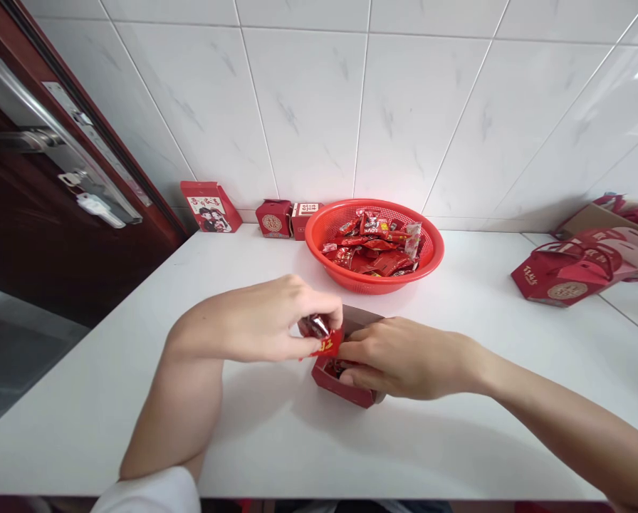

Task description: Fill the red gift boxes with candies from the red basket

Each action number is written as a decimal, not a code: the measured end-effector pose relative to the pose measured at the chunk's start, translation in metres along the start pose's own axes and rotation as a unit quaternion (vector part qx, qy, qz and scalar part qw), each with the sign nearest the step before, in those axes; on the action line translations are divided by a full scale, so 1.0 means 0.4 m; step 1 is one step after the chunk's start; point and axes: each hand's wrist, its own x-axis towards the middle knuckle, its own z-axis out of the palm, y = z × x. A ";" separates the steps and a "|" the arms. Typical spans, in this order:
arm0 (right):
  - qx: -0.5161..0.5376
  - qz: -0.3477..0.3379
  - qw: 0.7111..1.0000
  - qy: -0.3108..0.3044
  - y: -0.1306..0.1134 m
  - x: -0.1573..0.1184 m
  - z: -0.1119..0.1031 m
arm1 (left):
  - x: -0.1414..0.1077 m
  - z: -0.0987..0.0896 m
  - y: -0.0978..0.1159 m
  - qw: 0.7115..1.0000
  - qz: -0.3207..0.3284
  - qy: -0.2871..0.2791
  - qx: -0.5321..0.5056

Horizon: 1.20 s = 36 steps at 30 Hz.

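Note:
My left hand (pixel 276 324) is closed on red-wrapped candies (pixel 327 343), one with a shiny dark part, above the left side of an open dark red paper box (pixel 351 393). The fingers of my right hand (pixel 399 360) are bent down into that box, close to the candies in my left hand. Its fingertips are partly hidden, and I cannot make out what they grip. Some wrapped pieces show dimly inside the box. Just behind it stands a red plastic basket (pixel 375 287) with many red candy packets (pixel 375 246) in it.
Against the tiled wall stand a red box with a printed couple (pixel 212 206) and two small red boxes, one with a round emblem (pixel 274 219). More red gift boxes (pixel 567 274) lie at the right. A dark red door (pixel 25 214) with keys borders the white table (pixel 255 442) on the left.

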 end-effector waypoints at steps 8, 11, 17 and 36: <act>0.155 0.046 0.973 0.164 -0.019 -0.038 0.091 | 0.026 0.029 0.029 0.990 0.049 0.118 -0.060; 0.159 0.045 0.959 0.231 -0.011 -0.037 0.122 | 0.023 0.033 0.041 0.990 0.045 0.125 -0.045; 0.240 0.095 0.919 0.298 0.008 -0.039 0.127 | 0.017 0.025 0.039 0.992 0.047 0.097 -0.063; 0.281 -0.116 0.924 0.233 0.040 -0.082 0.132 | 0.097 0.063 0.026 0.995 0.047 -0.077 -0.049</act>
